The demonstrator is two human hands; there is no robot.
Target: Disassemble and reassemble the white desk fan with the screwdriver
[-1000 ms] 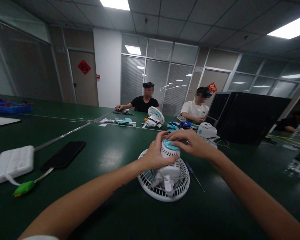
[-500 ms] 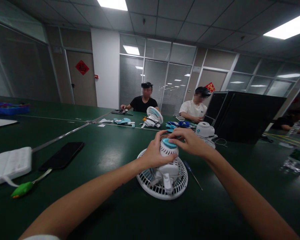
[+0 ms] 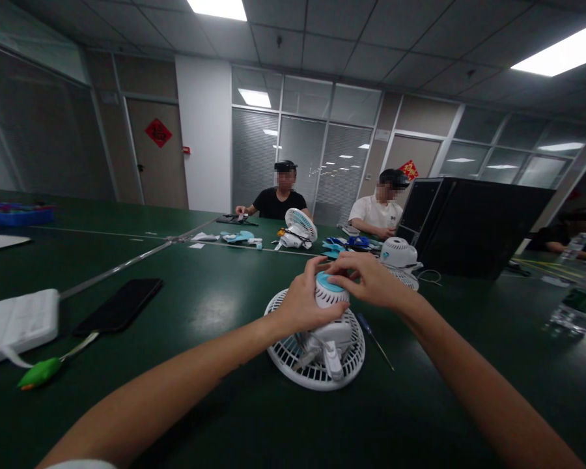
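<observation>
A white desk fan (image 3: 317,374) lies with its round slotted grille down on the green table, its motor housing (image 3: 328,298) pointing up. My left hand (image 3: 306,301) is wrapped round the housing from the left, thumb across its near side. On top sits a light blue round cap (image 3: 328,282), which the bent fingers of my right hand (image 3: 364,277) grip by its edge; some of those fingertips are hidden. A white plastic piece with a cable (image 3: 332,360) rests at the fan's near side. Just right of the grille lies a screwdriver (image 3: 375,342).
To the left are a black phone (image 3: 120,305), a white box-shaped device (image 3: 22,326) and a green cable piece (image 3: 40,373). Other fan parts (image 3: 394,254), a black computer case (image 3: 473,225) and a water bottle (image 3: 579,303) stand behind and right. Two people sit opposite.
The light blue cap, tilted before, now sits flatter on the housing. My right fingers have shifted slightly on it. My left hand keeps its hold, and the view has moved a little.
</observation>
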